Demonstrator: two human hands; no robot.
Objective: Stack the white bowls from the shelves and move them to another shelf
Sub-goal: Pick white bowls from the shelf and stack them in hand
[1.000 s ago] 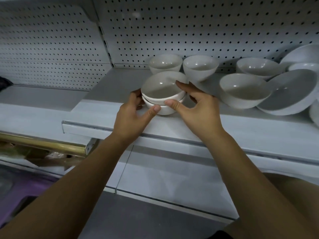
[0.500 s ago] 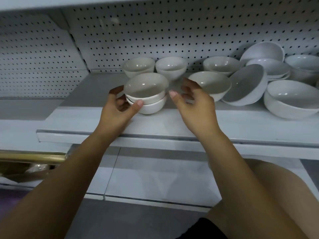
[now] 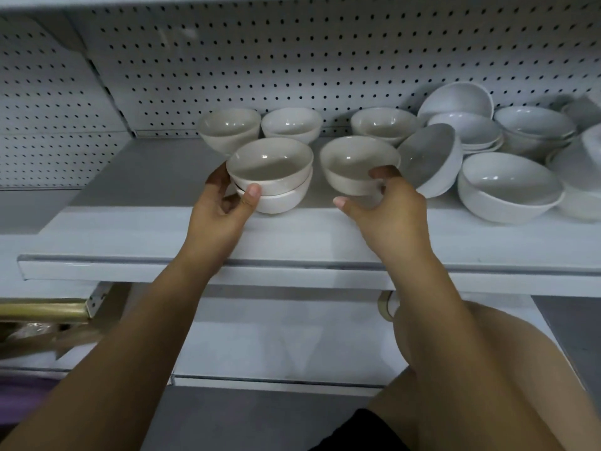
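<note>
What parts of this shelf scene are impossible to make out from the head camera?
- Far-right bowls: cut off by the frame edge, so their count is unknown.
- Right hand fingers: hidden behind the single bowl, so grip depth is unclear.
- Lower bowl of the stack: its inside is covered by the top bowl.
- Left hand fingertips: hidden behind the stack.
- Items at lower left: blurred, unidentifiable.

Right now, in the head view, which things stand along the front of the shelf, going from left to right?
left hand → two stacked bowls → single bowl gripped by right hand → tilted bowl → large bowl
</note>
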